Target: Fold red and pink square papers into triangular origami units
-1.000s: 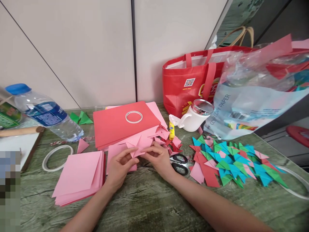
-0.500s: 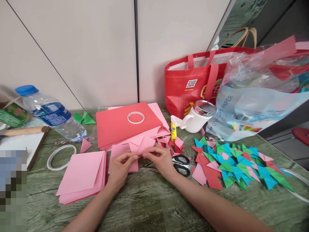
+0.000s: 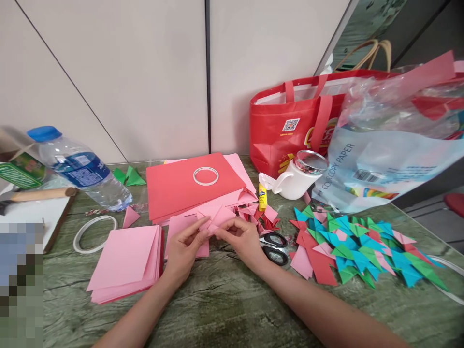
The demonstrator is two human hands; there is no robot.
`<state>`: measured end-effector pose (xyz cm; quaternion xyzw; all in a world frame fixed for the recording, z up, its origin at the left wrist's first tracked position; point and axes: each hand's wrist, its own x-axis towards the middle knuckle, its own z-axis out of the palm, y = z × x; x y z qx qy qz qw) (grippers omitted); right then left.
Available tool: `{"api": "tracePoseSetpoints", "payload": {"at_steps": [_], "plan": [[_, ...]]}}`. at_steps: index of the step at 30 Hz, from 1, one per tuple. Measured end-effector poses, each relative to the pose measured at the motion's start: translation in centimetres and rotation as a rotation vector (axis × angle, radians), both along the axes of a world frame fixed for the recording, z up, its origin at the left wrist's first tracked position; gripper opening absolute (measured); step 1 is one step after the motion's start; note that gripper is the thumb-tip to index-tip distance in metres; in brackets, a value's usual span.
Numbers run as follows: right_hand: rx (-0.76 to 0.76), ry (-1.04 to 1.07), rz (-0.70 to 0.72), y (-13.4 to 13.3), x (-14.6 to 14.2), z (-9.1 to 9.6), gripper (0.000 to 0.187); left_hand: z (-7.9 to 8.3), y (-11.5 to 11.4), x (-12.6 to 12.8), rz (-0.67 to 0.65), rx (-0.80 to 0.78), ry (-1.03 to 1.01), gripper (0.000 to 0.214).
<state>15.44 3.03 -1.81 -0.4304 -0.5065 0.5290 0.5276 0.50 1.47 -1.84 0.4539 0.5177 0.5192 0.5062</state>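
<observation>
Between both hands is a folded piece of pink paper, creased at an angle with pointed flaps. My left hand pinches its left side between thumb and fingers. On the other side, my right hand grips the lower right edge the same way. Pink square sheets lie stacked left of my left hand, and a few more pink sheets lie just behind it. Scissors with black handles rest right beside my right wrist. Behind that hand are small folded red and pink pieces.
A red sheet stack bears a tape roll. Around stand a water bottle, glue stick, white mug, red bag and copy paper bag. Colourful folded pieces cover the right; another ring lies left.
The pink paper's flaps have shifted: its left part is now folded up closer to my left fingers. Both hands keep their hold. The whole view has moved slightly.
</observation>
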Motion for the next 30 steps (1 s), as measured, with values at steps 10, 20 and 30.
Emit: {"api": "tracePoseSetpoints", "payload": {"at_steps": [10,20,30], "plan": [[-0.022,0.114,0.062,-0.26,-0.27,0.19,0.02,0.33,-0.05,0.23,0.032,-0.041,0.009,0.041],[0.039,-0.01,-0.002,-0.48,-0.19,0.49,0.012,0.33,-0.14,0.19,-0.027,-0.025,-0.145,0.038],[0.039,-0.005,-0.01,-0.51,-0.2,0.49,0.014,0.46,-0.17,0.08,-0.024,-0.044,0.016,0.045]]}}
